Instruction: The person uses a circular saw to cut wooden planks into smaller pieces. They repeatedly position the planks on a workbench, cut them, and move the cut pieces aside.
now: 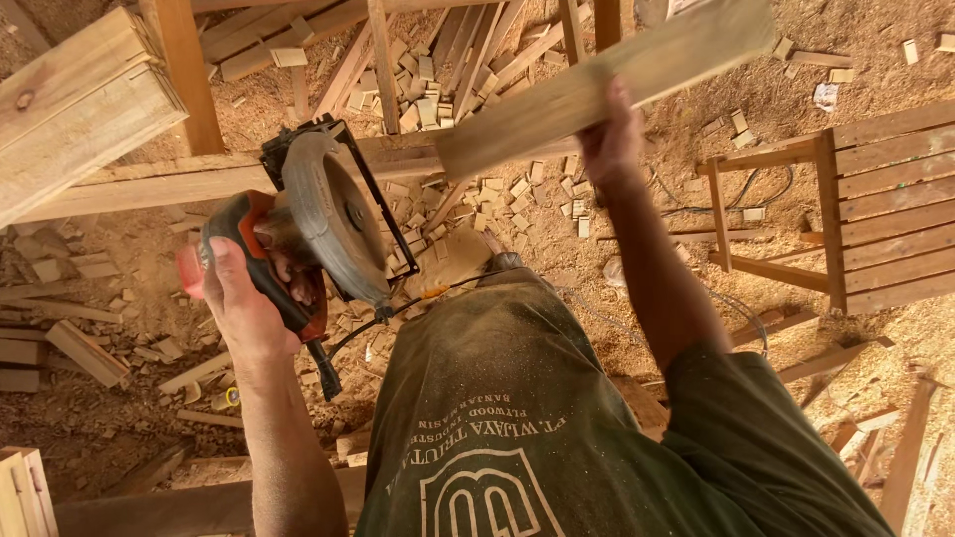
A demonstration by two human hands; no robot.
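I judge this between cuts: my left hand point(239, 298) has its grip closed on the grey-and-orange circular saw point(318, 224), raised; my right hand point(609, 139) clasps a long pale wooden plank point(597, 85) aloft. Next, the plank needs steady support.

Sawdust floor point(875, 60) – offcuts point(428, 94), slatted bench point(885, 209).

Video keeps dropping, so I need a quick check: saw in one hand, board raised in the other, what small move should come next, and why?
Probably lower the board onto the wooden beam before cutting. The right hand holds it in the air by one edge, unsupported, while the left hand grips the circular saw apart from it.
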